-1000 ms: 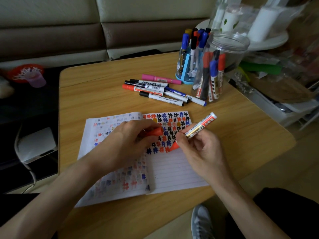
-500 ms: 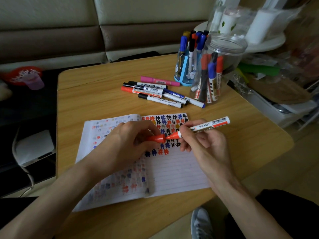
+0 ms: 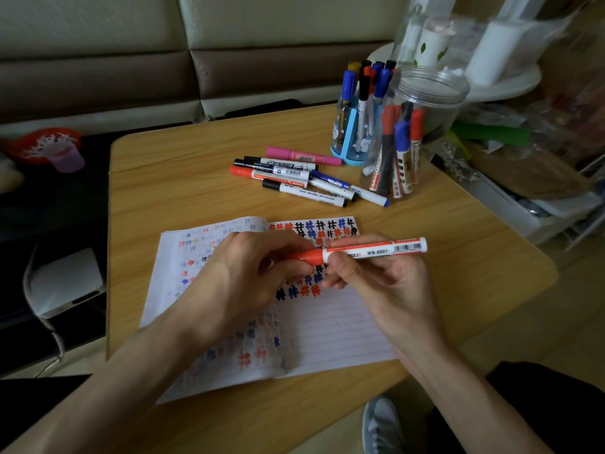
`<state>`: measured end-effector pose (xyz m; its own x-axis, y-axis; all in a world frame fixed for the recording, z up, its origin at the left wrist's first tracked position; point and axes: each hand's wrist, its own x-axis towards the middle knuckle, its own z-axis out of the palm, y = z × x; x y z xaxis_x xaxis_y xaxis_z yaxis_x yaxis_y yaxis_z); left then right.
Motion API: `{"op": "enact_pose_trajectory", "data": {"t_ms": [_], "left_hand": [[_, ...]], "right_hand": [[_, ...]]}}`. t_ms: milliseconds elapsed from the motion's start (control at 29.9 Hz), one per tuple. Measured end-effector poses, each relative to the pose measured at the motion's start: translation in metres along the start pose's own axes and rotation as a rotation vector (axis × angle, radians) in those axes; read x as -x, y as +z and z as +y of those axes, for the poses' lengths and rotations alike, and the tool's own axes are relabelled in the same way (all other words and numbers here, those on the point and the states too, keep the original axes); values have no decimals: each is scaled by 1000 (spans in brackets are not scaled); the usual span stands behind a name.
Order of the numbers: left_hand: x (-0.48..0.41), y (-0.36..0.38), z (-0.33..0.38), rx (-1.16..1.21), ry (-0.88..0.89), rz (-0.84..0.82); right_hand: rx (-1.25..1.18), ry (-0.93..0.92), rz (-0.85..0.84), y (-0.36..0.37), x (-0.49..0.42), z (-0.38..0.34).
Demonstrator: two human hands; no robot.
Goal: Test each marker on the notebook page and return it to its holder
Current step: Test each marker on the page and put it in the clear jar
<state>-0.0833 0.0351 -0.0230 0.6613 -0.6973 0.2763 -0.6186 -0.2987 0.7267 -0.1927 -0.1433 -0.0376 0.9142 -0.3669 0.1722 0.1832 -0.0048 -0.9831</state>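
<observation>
My left hand [image 3: 242, 276]: my fingers are curled, with thumb and fingertips pinching the red cap [image 3: 311, 256] at the marker's left end.
My right hand [image 3: 376, 283]: my fingers are curled round the white barrel just right of the cap, thumb beneath it.
Red marker [image 3: 376, 250]: I hold it lying almost level between both hands, above the upper part of the right page. The cap meets the barrel with no gap that I can see. The barcode end points right and sticks out past my fingers.
Notebook [image 3: 327, 329]: it lies open on the table in front of me. Rows of red, blue and black hash marks fill the top of the right page, with bare lines below them. My left forearm lies across the left page.
Loose markers [image 3: 294, 178]: a cluster lies flat beyond the notebook, with a pink marker [image 3: 302, 156] at its far edge.
Blue holder [image 3: 352, 139]: it stands upright at the far right with markers in it.
Clear jar [image 3: 419, 126]: it stands just right of the blue holder and in front of it, lid off, with several markers standing inside.
Table [image 3: 183, 178]: light wood, carrying all of this.
</observation>
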Motion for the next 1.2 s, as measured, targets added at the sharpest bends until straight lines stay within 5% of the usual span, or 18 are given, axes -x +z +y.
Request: {"op": "enact_pose_trajectory", "data": {"t_ms": [334,601,969,1203], "left_hand": [[-5,5,12,3,41,-33],[-31,10,33,282,-102,83],[-112,3,83,302,-16,330],[-147,-4,96,230,57,502]], "right_hand": [[-55,86,45,-3,-5,-2],[-188,162,210,-35,-35,-26],[219,-119,491,-90,-105,-16],[411,-84,426,-89,-151,-2]]}}
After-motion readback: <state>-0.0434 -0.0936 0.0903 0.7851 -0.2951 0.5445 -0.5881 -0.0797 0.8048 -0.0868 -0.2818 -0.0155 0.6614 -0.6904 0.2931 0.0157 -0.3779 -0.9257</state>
